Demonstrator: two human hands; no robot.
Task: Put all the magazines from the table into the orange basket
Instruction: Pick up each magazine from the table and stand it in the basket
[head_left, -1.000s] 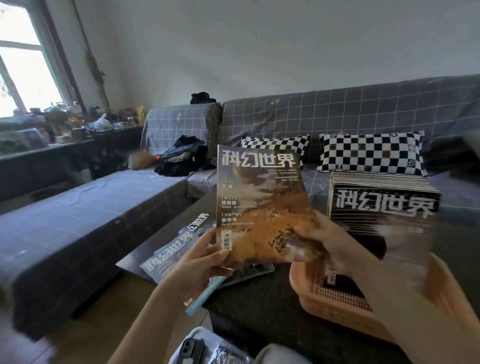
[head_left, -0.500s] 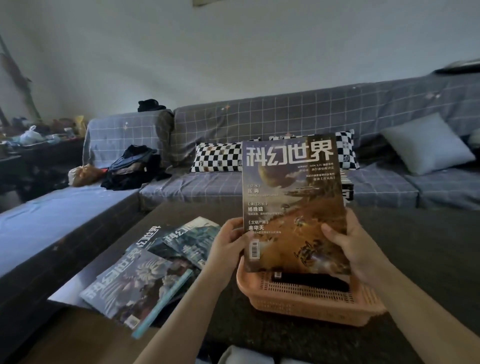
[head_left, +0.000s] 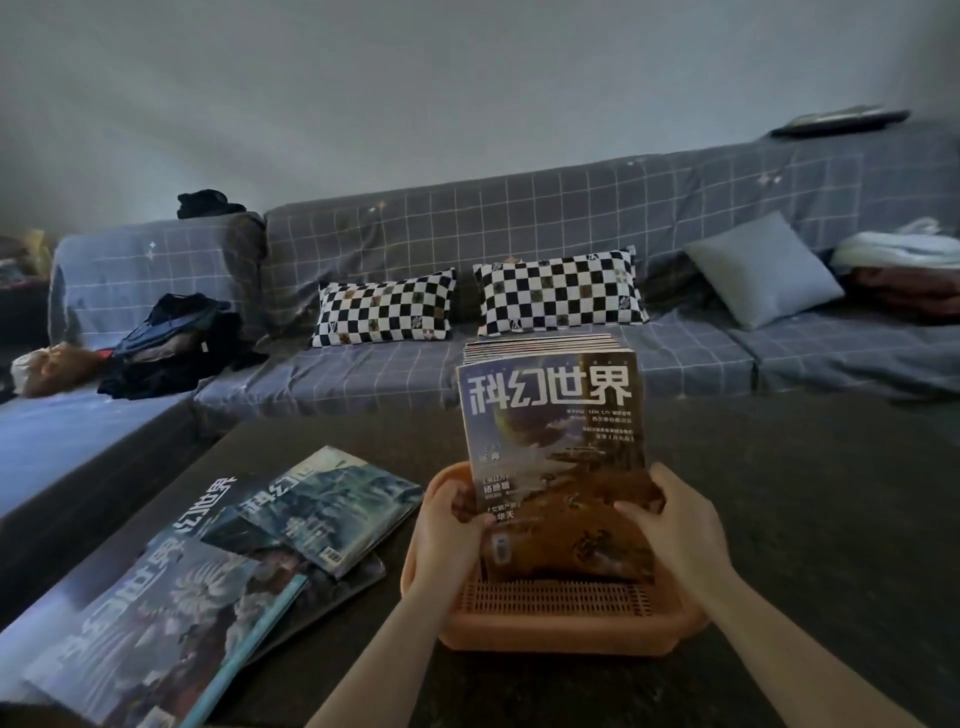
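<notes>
The thin, floppy magazine (head_left: 556, 462) is held upright by both side edges, left grip (head_left: 451, 525) and right grip (head_left: 675, 519) clasped on it, in the orange basket (head_left: 561, 618).

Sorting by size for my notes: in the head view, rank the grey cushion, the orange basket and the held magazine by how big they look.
1. Orange basket
2. Held magazine, nearly alike; nearness inflates both
3. Grey cushion

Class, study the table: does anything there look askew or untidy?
Yes. The loose magazines left of the orange basket lie fanned and overlapping at different angles, not stacked square. The magazine held by both hands stands upright in the basket.
</notes>
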